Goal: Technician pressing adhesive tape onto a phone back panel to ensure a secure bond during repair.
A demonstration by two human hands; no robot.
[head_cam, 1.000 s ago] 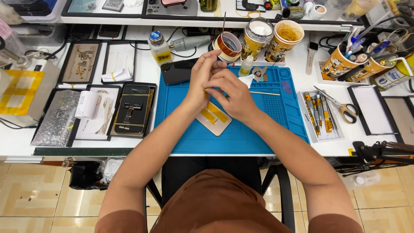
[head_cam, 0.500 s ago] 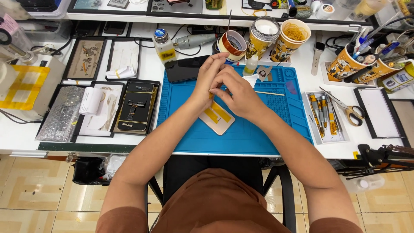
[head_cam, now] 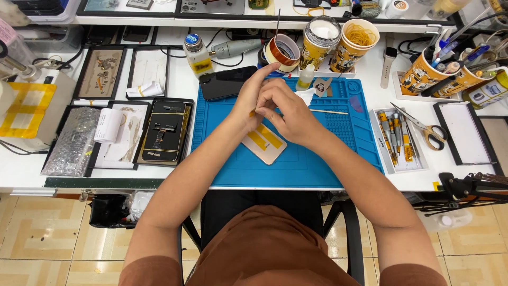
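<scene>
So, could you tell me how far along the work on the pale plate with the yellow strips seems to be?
Two yellow strips already lie on the pale plate on the blue mat. In hand: the left hand and right hand meet above it, pinching something small and yellowish that is hard to identify. The dark phone at the mat's edge and the opened phone in the tray lie untouched.

Short rust-brown sleeves and shirt, dark trousers, arms bare.

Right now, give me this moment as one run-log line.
left hand: pinching yellow strip | right hand: touching left fingers | pale plate with yellow strips: flat on blue mat
</scene>
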